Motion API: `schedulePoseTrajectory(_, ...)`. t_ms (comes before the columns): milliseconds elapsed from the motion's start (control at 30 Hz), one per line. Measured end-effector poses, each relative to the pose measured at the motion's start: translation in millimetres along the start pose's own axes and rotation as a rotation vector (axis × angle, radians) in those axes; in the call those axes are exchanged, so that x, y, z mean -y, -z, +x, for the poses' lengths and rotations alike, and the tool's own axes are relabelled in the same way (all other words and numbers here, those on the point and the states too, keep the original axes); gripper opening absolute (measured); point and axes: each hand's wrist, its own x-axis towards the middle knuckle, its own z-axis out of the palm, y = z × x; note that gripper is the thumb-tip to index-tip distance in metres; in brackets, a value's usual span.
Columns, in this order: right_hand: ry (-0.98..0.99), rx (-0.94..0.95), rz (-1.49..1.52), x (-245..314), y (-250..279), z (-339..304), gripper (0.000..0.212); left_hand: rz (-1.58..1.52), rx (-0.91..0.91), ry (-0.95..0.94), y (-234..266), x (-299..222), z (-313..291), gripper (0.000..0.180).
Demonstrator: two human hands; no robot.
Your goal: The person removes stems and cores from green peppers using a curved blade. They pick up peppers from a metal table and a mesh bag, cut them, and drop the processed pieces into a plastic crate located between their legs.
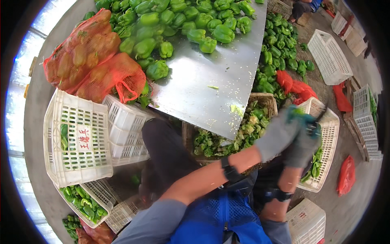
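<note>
Grey floor (343, 215) curves around the whole scene, and a shiny metal tabletop (191, 97) juts toward the person, dotted with pale specks, one corner hanging over a brown crate. Green peppers (150, 18) cover its far part in a broad pile, and a second pepper heap (280, 44) lies just right of the table. White crates (103, 152) with slotted walls stand at the left, near two red mesh sacks (79, 49) bulging at the table's edge. Another white crate (332, 138), with green pieces inside, sits at the right, partly hidden by the person's right arm. Under the table corner, the brown crate (268, 96) is filled with leafy-looking green trimmings (215, 142). Both hands, in grey and teal gloves, meet between these two crates: the left hand (278, 134) reaches across from the left, its fingers close to those of the right hand (301, 148). Motion blur hides how tightly either is closed, and I cannot tell what they hold. Black wristbands (231, 170) circle both wrists. Smallest is a thin dark object (323, 110) pointing up beside the right fingers, too blurred to identify.
</note>
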Motion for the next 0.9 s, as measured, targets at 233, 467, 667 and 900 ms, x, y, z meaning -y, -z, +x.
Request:
schedulePoseTrajectory(233, -0.572, -0.284, 0.218, -175.0, 146.6, 50.7, 0.031, -0.091, 0.237, 0.344, 23.9, 46.3, 57.0, 0.056)
schedulePoseTrajectory(467, -0.709, -0.355, 0.405, -188.6, 199.7, 9.5, 0.037, 0.909, -0.213, 0.658, 262.7, 330.8, 16.6, 0.067)
schedulePoseTrajectory(667, -0.601, -0.188, 0.419, -84.0, 137.3, 11.7, 0.050, 0.868, 0.163, 1.218, 312.6, 387.4, -6.6, 0.092)
schedulePoseTrajectory(900, -0.607, 0.185, 0.570, -26.0, 43.2, -1.0, 0.057, 0.769, 0.069, 1.024, 335.6, 410.3, -20.1, 0.109)
